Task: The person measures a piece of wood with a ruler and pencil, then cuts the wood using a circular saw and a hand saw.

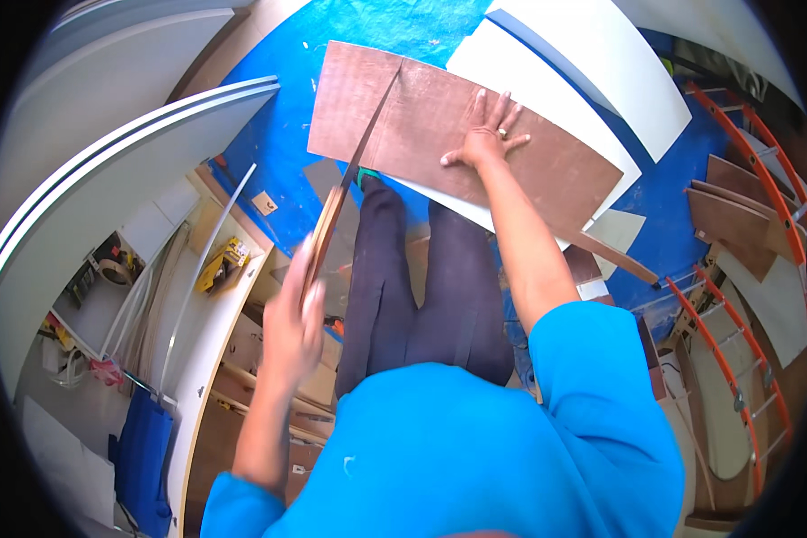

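Head view: I see the left hand [293, 314] somewhat blurred, fingers wrapped around the wooden handle of a saw [365, 139]. Blade slants across the brown board [412, 125], toward its left end. I log the right hand [488, 142] on the board, fingers spread. Board lies beyond the legs [421, 305], overlapping a white sheet [502, 63].

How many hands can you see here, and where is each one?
2. The left hand, slightly blurred, grips the handle of the saw; the right hand is spread on the brown board. No others are visible.
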`<state>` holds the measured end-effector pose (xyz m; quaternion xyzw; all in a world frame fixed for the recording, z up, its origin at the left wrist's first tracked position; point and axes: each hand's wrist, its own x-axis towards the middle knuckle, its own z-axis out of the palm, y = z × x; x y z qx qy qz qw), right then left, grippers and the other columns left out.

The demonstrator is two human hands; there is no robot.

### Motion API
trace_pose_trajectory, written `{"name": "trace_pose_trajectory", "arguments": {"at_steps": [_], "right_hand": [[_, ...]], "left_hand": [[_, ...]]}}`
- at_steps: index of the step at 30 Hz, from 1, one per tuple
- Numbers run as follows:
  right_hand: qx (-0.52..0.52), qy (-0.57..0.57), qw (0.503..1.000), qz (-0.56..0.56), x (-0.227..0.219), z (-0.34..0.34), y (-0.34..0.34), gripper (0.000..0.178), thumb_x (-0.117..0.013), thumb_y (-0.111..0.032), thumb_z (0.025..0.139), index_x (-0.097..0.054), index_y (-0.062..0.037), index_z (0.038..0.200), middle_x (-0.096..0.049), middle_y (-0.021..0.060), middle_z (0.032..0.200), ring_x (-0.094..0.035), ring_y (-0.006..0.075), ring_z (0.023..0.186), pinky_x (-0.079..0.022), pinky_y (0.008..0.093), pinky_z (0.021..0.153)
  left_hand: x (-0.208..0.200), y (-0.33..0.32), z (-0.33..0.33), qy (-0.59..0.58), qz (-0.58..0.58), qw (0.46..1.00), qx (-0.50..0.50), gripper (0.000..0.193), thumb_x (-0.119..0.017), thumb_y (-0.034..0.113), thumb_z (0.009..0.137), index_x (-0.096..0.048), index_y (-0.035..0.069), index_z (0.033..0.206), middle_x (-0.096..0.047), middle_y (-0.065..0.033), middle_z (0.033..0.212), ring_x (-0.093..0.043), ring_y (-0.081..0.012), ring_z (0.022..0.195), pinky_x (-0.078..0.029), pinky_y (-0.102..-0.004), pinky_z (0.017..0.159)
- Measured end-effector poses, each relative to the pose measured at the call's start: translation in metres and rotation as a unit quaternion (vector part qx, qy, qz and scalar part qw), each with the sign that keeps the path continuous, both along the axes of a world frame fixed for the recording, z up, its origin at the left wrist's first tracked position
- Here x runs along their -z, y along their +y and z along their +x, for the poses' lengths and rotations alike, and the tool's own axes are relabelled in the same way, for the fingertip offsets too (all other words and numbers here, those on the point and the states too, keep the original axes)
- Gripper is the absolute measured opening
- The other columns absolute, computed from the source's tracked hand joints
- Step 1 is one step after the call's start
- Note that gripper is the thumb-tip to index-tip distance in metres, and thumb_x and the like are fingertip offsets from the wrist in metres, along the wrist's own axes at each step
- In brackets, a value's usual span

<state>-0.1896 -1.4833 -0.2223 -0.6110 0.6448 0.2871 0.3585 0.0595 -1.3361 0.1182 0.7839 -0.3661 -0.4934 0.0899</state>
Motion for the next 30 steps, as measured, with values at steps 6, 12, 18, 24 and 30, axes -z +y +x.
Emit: {"name": "trace_pose_trajectory", "arguments": {"at_steps": [6,12,18,24,30], "right_hand": [[-0.006,0.0,1.0,0.011,-0.008,0.007,-0.003,0.173,-0.103,-0.053,0.043,0.014,-0.0262,0.168,0.034,0.0232,0.168,0.033,0.0502,0.152,0.001,0.089,0.108],[-0.024,0.001,1.0,0.015,-0.008,0.023,-0.007,0.174,-0.102,-0.055,0.043,0.016,-0.026,0.167,0.035,0.0232,0.167,0.032,0.0515,0.152,0.001,0.0888,0.108],[-0.005,0.016,0.999,0.03,-0.004,-0.001,0.006,0.175,-0.103,-0.055,0.042,0.017,-0.0261,0.167,0.036,0.0238,0.166,0.034,0.0512,0.151,0.002,0.0887,0.108],[0.001,0.004,1.0,-0.005,0.0,0.0,-0.007,0.176,-0.103,-0.055,0.041,0.017,-0.0268,0.167,0.037,0.0237,0.166,0.034,0.0507,0.151,0.002,0.0892,0.107],[-0.03,0.003,1.0,0.001,-0.002,0.026,-0.004,0.178,-0.103,-0.056,0.041,0.02,-0.0264,0.166,0.035,0.0241,0.167,0.033,0.0501,0.152,0.002,0.0893,0.107]], "left_hand": [[0.104,-0.018,-0.008,-0.027,-0.081,0.996,0.018,0.052,-0.057,0.016,0.105,-0.047,0.015,0.156,-0.065,-0.0301,0.134,-0.065,-0.044,0.123,-0.053,-0.0444,0.1],[0.24,-0.12,-0.021,-0.049,-0.133,0.99,0.012,0.046,-0.054,0.025,0.108,-0.051,0.015,0.153,-0.063,-0.0303,0.136,-0.061,-0.0441,0.129,-0.049,-0.0484,0.105],[0.015,-0.04,-0.015,-0.007,0.028,1.0,0.01,0.053,-0.053,0.016,0.107,-0.043,0.015,0.158,-0.067,-0.0288,0.13,-0.066,-0.0443,0.121,-0.052,-0.0447,0.099],[0.055,-0.048,-0.012,-0.006,-0.07,0.996,0.054,0.05,-0.052,0.016,0.107,-0.046,0.013,0.156,-0.061,-0.0263,0.143,-0.06,-0.045,0.13,-0.05,-0.0462,0.105],[0.221,-0.186,-0.01,-0.028,-0.094,0.993,0.059,0.048,-0.049,0.027,0.107,-0.049,0.006,0.151,-0.062,-0.0296,0.138,-0.057,-0.0469,0.13,-0.046,-0.0493,0.109]]}}
